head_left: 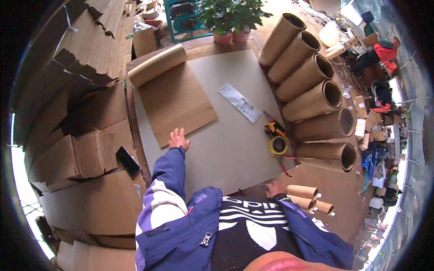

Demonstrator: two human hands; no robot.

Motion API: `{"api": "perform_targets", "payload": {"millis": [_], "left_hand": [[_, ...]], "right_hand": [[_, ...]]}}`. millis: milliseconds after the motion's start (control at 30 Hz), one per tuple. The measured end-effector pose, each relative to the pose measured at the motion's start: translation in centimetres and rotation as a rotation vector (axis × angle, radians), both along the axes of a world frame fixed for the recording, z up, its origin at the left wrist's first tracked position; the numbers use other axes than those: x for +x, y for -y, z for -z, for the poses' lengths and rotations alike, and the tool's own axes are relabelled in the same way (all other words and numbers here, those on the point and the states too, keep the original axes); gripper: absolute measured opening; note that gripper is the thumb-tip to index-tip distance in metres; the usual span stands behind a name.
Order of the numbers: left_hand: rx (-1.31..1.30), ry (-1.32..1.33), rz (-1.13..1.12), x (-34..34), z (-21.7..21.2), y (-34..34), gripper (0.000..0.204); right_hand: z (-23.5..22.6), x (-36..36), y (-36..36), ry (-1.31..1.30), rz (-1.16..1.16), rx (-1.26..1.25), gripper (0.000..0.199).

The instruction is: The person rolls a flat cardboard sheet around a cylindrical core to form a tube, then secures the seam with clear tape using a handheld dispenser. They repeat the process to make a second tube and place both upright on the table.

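My left hand [179, 139] lies with fingers apart on the near edge of a corrugated cardboard sheet [181, 106]. The sheet's far end is still curled into a roll [158, 65]. Beneath it is a pale grey board [212, 158] on the table. My right hand [275, 189] is low at the board's near right corner, beside small cardboard rolls [302, 191]; its fingers are too small and partly hidden to read. A roll of yellow tape [277, 145] and a yellow-and-black tool [275, 129] lie at the board's right edge.
Several large cardboard tubes [312, 100] line the right side. A printed plastic strip [239, 103] lies on the board. Potted plants [230, 22] stand at the far edge. Stacked cardboard [86, 156] and a dark phone-like slab [128, 161] are on the left. People sit far right.
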State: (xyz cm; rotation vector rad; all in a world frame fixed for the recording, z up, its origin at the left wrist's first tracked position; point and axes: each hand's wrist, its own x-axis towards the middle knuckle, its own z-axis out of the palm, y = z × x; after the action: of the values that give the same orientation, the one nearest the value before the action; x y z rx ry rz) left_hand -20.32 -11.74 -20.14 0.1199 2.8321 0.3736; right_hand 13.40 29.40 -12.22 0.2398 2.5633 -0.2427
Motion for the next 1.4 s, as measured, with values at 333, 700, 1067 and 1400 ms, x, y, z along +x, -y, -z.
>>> {"api": "perform_targets", "payload": {"millis": [333,700,1067,1400], "left_hand": [[0.044,0.151,0.006,4.4,-0.4,1.6,0.074],[0.118,0.175,0.071,11.2,1.8,5.4,0.059],[0.195,-0.081,-0.047,8.3,2.1,3.6,0.063],[0.003,0.091,-0.075,8.1,1.5,1.9,0.074]], "right_hand": [[5.7,1.3,-0.3,0.375,0.268,-0.107,0.033],[5.6,-8.2,0.7,0.29,-0.148,-0.059,0.039],[3.5,-12.1,-0.1,0.284,-0.037,-0.138,0.043],[4.6,-10.5,3.6,0.411,-0.208,-0.162,0.044]]}}
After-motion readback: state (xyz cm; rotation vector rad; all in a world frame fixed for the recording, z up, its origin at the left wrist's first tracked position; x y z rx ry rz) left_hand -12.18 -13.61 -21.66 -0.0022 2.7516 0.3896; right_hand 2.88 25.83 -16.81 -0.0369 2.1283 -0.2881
